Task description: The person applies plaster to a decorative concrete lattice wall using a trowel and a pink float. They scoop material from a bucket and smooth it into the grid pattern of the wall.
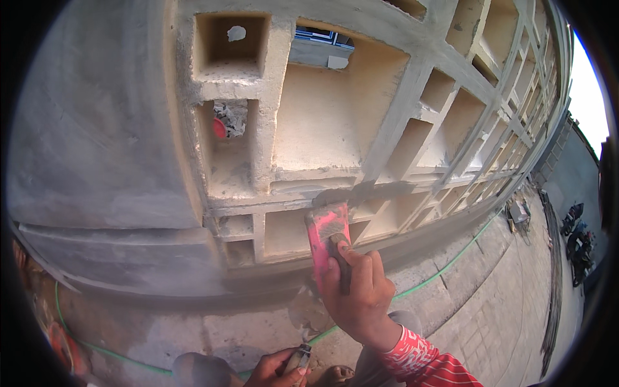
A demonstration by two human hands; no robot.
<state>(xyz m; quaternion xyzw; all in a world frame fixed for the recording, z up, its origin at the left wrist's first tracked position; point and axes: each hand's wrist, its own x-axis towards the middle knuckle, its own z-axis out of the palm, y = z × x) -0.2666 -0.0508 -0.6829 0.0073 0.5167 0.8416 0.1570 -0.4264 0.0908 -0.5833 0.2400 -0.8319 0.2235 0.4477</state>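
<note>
Gray cement coats the broad bands of a lattice (412, 77), where the right hand (364, 293) grips a pink float (321, 242) by its handle against the lattice's lower rail. Dark, damp-looking mortar (377, 191) streaks that rail beside the float. Coating appears well advanced toward the lattice's right; paler, rough bars (271, 129) at its left look unfinished. Below the lattice, the left hand (277, 371) is closed around a trowel (307, 316). Through an opening in the lattice's left-hand niche (229, 158), rubble (237, 117) and a red object (220, 128) show. Along the lattice's foot runs a green hose (445, 268).
</note>
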